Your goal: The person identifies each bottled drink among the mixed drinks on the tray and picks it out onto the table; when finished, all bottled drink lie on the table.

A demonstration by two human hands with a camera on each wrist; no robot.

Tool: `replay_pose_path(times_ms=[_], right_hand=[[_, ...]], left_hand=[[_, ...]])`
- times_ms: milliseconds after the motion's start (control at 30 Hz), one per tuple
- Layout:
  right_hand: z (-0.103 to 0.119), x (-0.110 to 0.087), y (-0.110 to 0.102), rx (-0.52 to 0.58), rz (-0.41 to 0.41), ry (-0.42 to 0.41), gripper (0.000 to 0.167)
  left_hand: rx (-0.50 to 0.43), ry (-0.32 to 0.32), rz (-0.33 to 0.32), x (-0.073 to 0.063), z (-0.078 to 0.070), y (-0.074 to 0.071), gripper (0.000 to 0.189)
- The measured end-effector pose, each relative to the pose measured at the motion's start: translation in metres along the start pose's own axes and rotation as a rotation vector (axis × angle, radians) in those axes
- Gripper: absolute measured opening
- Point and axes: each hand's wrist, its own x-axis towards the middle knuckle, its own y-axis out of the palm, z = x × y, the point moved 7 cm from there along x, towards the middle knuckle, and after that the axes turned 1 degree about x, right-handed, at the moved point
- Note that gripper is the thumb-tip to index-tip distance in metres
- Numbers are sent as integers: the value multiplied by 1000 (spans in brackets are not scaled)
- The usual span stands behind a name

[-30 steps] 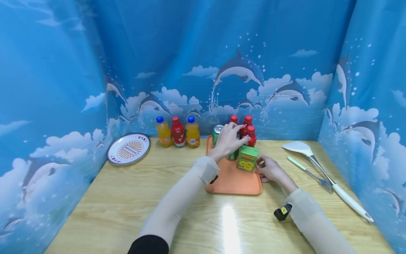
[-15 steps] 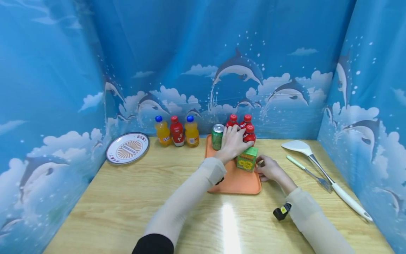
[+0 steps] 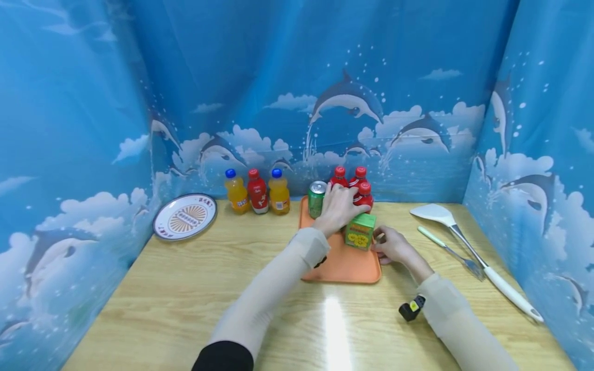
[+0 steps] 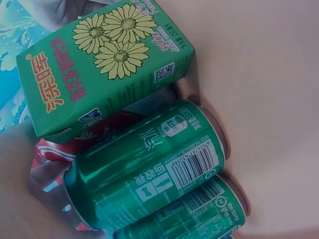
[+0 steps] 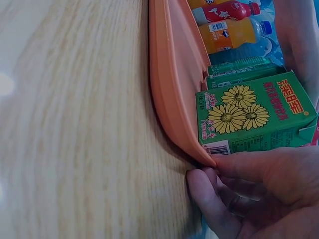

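Observation:
My left hand (image 3: pixel 342 204) reaches over the orange tray (image 3: pixel 345 265), its thumb and fingers right at the red-capped bottles (image 3: pixel 365 195). Cans and bottles hide part of its fingers; I cannot tell whether it grips one. Below it in the left wrist view stands a green soda can (image 4: pixel 144 164), with a second green can (image 4: pixel 199 211) alongside. A green drink carton (image 3: pixel 360 232) with yellow flowers stands on the tray near its right edge. My right hand (image 3: pixel 392 245) pinches the tray's right rim between thumb and fingers, close to the carton (image 5: pixel 249 114).
Two orange soda bottles (image 3: pixel 279 193) flank a red bottle (image 3: pixel 257 191) left of the tray. A white patterned plate (image 3: pixel 185 216) lies far left. A white-handled spatula (image 3: pixel 478 257) and a fork (image 3: pixel 451 252) lie on the right. A blue curtain (image 3: pixel 278 77) encloses the table.
My left hand has shifted slightly right, showing more of the left green can and covering the other. My right hand stays at the tray's rim.

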Motion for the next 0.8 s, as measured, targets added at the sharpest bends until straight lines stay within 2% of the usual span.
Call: replay_pose_path(times_ms=[200, 300, 467, 800], right_hand=[[0, 1, 2, 0, 5, 5, 39], [0, 2, 2, -9, 12, 6, 39], [0, 2, 1, -17, 19, 4, 38], [-1, 4, -2, -33, 15, 1, 38]], left_hand=[[-64, 28, -24, -3, -2, -1, 62], [-94, 47, -58, -3, -5, -5, 59], [-197, 52, -100, -3, -8, -14, 59], [-439, 53, -68, -3, -12, -28, 62]])
